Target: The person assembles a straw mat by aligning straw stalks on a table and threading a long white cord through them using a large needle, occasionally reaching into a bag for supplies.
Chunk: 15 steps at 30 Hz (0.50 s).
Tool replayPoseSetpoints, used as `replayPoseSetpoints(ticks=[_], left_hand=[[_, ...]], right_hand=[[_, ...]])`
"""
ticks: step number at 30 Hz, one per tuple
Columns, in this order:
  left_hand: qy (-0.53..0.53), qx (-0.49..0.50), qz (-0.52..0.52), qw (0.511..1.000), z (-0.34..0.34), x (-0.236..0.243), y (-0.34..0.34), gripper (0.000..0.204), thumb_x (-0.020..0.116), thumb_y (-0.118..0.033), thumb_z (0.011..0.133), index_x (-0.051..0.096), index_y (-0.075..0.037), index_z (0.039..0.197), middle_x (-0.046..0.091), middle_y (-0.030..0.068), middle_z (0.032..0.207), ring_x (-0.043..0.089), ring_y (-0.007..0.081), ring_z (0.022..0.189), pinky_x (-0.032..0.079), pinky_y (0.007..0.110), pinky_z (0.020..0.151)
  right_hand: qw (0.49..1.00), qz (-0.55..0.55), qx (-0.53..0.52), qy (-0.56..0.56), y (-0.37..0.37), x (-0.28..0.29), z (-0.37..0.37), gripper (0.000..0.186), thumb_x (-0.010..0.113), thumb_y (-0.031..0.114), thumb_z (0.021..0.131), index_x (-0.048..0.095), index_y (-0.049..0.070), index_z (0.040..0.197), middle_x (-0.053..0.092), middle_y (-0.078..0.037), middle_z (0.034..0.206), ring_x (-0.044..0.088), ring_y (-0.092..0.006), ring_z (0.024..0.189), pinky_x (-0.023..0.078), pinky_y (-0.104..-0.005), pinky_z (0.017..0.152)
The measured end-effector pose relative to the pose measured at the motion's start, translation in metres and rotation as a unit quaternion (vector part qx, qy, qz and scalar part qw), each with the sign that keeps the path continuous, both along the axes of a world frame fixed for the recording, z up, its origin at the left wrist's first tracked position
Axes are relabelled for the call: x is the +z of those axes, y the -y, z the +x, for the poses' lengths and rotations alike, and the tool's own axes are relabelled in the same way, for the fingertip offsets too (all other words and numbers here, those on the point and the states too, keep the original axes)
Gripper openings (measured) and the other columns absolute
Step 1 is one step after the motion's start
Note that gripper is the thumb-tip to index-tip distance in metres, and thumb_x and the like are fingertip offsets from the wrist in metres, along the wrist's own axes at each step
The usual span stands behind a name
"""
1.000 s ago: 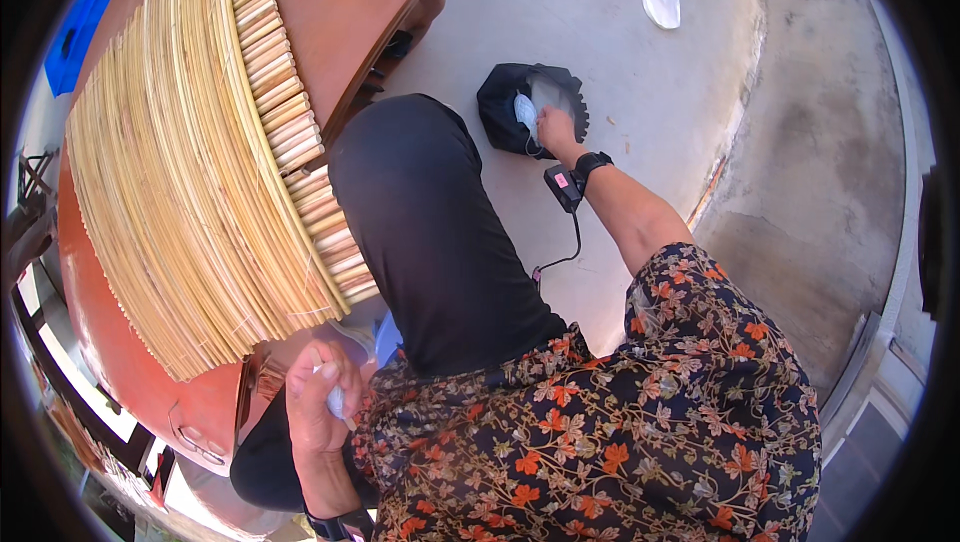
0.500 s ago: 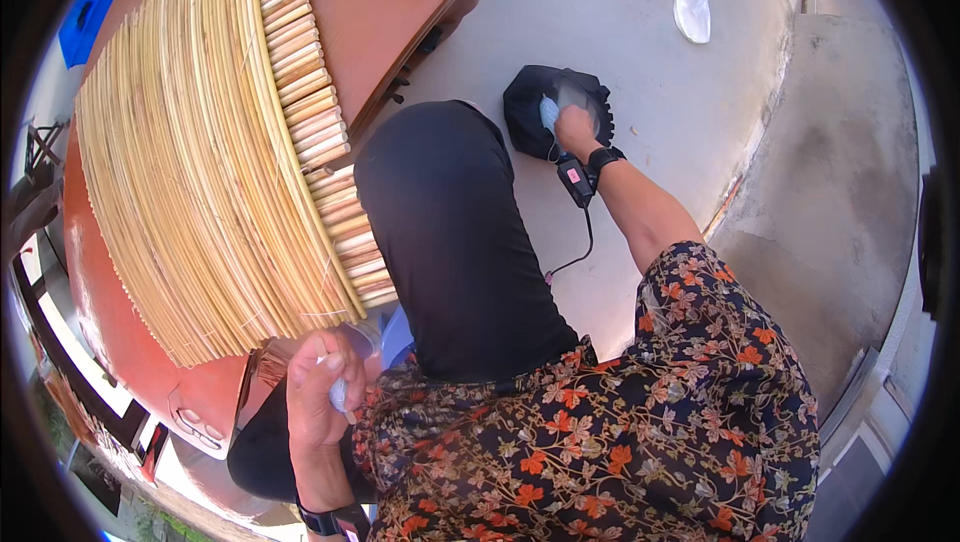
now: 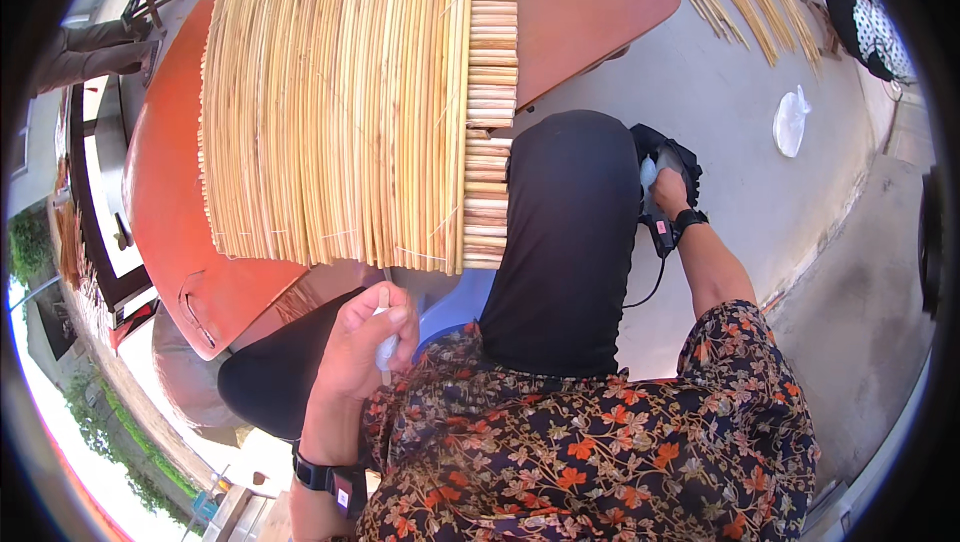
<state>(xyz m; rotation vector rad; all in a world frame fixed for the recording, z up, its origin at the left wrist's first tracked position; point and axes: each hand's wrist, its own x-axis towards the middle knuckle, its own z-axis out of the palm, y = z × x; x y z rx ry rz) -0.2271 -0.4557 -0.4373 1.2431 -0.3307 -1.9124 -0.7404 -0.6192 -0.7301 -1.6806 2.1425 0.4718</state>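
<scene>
Two hands work apart: the left hand (image 3: 368,336) curls around a short stick (image 3: 385,350) wrapped in something white, thumb pressed to it, while the right hand (image 3: 671,192) dips into the mouth of a black bag (image 3: 650,140) on the floor (image 3: 745,192). Whether its hidden fingers pinch anything cannot be told; a pale blue bundle (image 3: 648,176) shows just left of them. Ahead of the left hand and apart from it, a mat of slender sticks (image 3: 340,92) lies across a red-brown table (image 3: 600,7). The step in hand appears to be a reach into the bag, the wrapped stick kept aside. Bringing the right hand out would call for a sure pinch and care with the small black box (image 3: 662,239) and cable (image 3: 650,295) just below it. Farther ahead and to its right rests a white plastic bag (image 3: 790,126).
</scene>
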Motion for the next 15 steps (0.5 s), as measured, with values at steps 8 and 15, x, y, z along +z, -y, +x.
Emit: replayPoseSetpoints(ticks=[8, 15], left_hand=[[-0.084, 0.117, -0.094, 0.985, 0.025, -0.012, -0.023, 0.017, 0.056, -0.015, 0.091, 0.045, -0.006, 0.081, 0.043, 0.0033, 0.074, 0.039, 0.0081, 0.053, 0.032, 0.018, 0.039], [-0.087, 0.092, -0.159, 0.979, 0.021, -0.025, -0.052, 0.019, 0.056, -0.018, 0.092, 0.046, -0.007, 0.080, 0.045, 0.0023, 0.072, 0.042, 0.0081, 0.052, 0.033, 0.021, 0.042]], right_hand=[[0.916, -0.336, 0.007, 0.220, 0.038, 0.150, 0.082, 0.020, 0.057, 0.015, 0.087, 0.064, 0.002, 0.100, 0.066, -0.013, 0.089, 0.063, -0.0236, 0.081, 0.050, -0.0338, 0.073], [0.742, -0.229, 0.120, 0.619, -0.071, 0.315, 0.288, 0.009, 0.064, 0.007, 0.086, 0.063, -0.001, 0.091, 0.057, -0.002, 0.080, 0.053, -0.0073, 0.065, 0.043, -0.0212, 0.060]])
